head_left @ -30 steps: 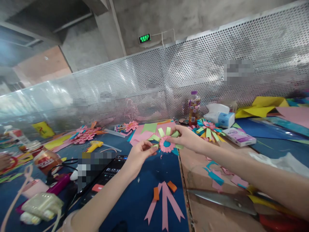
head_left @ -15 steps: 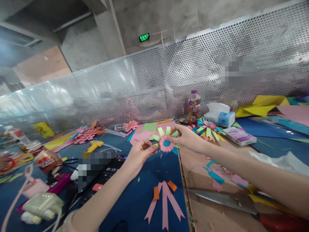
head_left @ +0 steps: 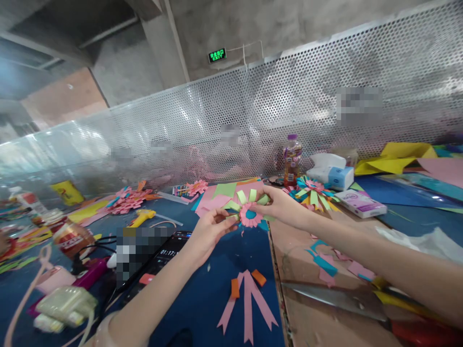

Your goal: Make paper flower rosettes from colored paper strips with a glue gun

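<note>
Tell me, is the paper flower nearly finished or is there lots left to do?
Partly done. The paper flower already has a pink pleated middle with a blue centre and several green loop petals along its top. The right hand holds it up while the left hand pinches a green petal at its left edge. The lower side shows no petals yet, unlike the fuller finished flower lying behind.

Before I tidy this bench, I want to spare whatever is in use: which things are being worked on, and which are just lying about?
In use:
paper flower, held above the table
left hand, pinching a green petal loop
right hand, gripping the flower's right side

Lying about:
scissors
pink ribbon strips
finished flower
bottle
tissue pack
phone
</note>
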`<state>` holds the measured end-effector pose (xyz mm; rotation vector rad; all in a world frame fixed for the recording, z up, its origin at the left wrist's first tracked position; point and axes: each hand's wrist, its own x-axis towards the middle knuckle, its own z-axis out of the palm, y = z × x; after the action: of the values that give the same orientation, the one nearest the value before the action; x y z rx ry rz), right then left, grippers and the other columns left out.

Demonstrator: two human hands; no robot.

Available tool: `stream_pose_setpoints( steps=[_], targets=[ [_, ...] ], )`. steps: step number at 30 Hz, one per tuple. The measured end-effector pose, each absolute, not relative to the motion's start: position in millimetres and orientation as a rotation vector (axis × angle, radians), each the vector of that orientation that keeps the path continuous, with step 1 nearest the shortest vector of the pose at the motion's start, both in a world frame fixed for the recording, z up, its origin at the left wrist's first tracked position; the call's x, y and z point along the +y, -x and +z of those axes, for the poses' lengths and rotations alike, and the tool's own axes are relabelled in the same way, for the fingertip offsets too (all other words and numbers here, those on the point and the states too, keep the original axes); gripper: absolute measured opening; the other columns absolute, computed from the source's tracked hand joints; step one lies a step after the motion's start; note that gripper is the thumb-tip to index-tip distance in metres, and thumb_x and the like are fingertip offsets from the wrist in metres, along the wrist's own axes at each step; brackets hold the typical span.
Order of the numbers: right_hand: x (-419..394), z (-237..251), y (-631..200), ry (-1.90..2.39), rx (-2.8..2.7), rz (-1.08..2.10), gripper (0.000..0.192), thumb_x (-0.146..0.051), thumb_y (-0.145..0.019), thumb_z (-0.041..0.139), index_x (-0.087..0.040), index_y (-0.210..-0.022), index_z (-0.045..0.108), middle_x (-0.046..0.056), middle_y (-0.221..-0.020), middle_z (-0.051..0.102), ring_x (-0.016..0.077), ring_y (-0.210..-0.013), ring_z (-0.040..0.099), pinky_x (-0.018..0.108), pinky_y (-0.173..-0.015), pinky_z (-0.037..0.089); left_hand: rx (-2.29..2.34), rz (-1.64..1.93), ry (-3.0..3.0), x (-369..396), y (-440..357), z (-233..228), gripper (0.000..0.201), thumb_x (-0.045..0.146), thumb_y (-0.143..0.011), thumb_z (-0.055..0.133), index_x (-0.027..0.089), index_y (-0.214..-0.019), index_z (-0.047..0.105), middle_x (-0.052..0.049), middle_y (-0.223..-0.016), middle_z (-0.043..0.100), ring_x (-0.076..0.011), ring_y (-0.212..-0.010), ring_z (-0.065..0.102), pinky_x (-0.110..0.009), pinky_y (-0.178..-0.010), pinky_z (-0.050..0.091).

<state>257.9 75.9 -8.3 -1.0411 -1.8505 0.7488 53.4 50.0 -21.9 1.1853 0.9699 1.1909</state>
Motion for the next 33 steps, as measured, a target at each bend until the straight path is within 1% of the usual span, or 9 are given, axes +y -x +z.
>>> stream_pose_setpoints(
  steps=[4,8,13,18,21,25,30,33],
  targets=[
    [75.5,-6.8,-258.0,1.029,-1.836,0.760,0.027,-0.042,-0.071,0.065,-0.019,-0.077,0.053,-0.003,-0.064,0.054,0.0115,-0.056,0.050,0.023,-0.050,0.037,0.981,1.202,-1.155,48.2,-55.6,-17.4,0.032,0.021,-0.060,0.079,0.014,-0.079,0.054,-0.004,-0.083,0.065,-0.0163,-0.083,0.063,-0.030,-0.077,0.051],
    [78.4,-9.3,-259.4,0.991,-1.835,0.755,0.029,-0.044,-0.071,0.066,-0.019,-0.078,0.054,-0.002,-0.067,0.056,0.0117,-0.058,0.051,0.023,-0.052,0.038,0.978,1.180,-1.123,47.0,-56.6,-14.2,0.029,0.029,-0.066,0.075,0.015,-0.083,0.055,-0.005,-0.085,0.065,-0.0173,-0.082,0.064,-0.027,-0.069,0.050],
    [79.8,-11.6,-260.5,1.022,-1.848,0.705,0.029,-0.045,-0.070,0.067,-0.020,-0.076,0.054,-0.005,-0.060,0.050,0.0092,-0.051,0.043,0.022,-0.048,0.031,0.954,1.134,-1.100,49.1,-55.6,-14.9,0.026,0.034,-0.072,0.069,0.015,-0.087,0.059,-0.005,-0.087,0.065,-0.0177,-0.081,0.064,-0.025,-0.064,0.048],
    [79.0,-10.0,-260.3,1.042,-1.862,0.697,0.028,-0.045,-0.071,0.066,-0.020,-0.076,0.055,-0.005,-0.060,0.048,0.0091,-0.051,0.040,0.023,-0.048,0.029,0.951,1.108,-1.104,51.3,-53.5,-16.8,0.026,0.036,-0.072,0.067,0.016,-0.088,0.060,-0.005,-0.088,0.065,-0.0164,-0.079,0.064,-0.023,-0.059,0.046],
    [79.2,-10.7,-260.2,1.029,-1.867,0.699,0.028,-0.045,-0.071,0.066,-0.020,-0.077,0.055,-0.005,-0.062,0.051,0.0095,-0.053,0.042,0.023,-0.049,0.031,0.995,1.116,-1.118,50.5,-53.4,-17.2,0.029,0.032,-0.070,0.071,0.016,-0.090,0.058,-0.004,-0.086,0.064,-0.0150,-0.077,0.063,-0.021,-0.058,0.044],
    [77.6,-12.2,-259.7,0.995,-1.850,0.792,0.032,-0.047,-0.070,0.066,-0.019,-0.078,0.053,-0.004,-0.063,0.054,0.0105,-0.055,0.047,0.023,-0.049,0.034,1.034,1.120,-1.188,47.1,-55.0,-16.2,0.037,0.024,-0.065,0.075,0.014,-0.095,0.056,-0.005,-0.089,0.063,-0.0143,-0.081,0.060,-0.021,-0.061,0.043],
    [74.5,-11.6,-258.6,0.987,-1.839,0.842,0.030,-0.045,-0.071,0.064,-0.019,-0.080,0.052,-0.002,-0.066,0.058,0.0122,-0.058,0.051,0.023,-0.050,0.038,1.062,1.117,-1.273,46.1,-55.1,-17.6,0.043,0.024,-0.063,0.076,0.013,-0.098,0.054,-0.005,-0.091,0.060,-0.0140,-0.081,0.056,-0.022,-0.059,0.038],
    [73.4,-11.2,-256.8,1.001,-1.842,0.824,0.027,-0.042,-0.072,0.064,-0.019,-0.078,0.052,-0.002,-0.064,0.058,0.0119,-0.057,0.051,0.023,-0.049,0.038,1.052,1.095,-1.344,46.6,-53.7,-19.5,0.043,0.025,-0.066,0.074,0.013,-0.101,0.054,-0.006,-0.098,0.059,-0.0124,-0.080,0.053,-0.022,-0.059,0.038]
  ],
)
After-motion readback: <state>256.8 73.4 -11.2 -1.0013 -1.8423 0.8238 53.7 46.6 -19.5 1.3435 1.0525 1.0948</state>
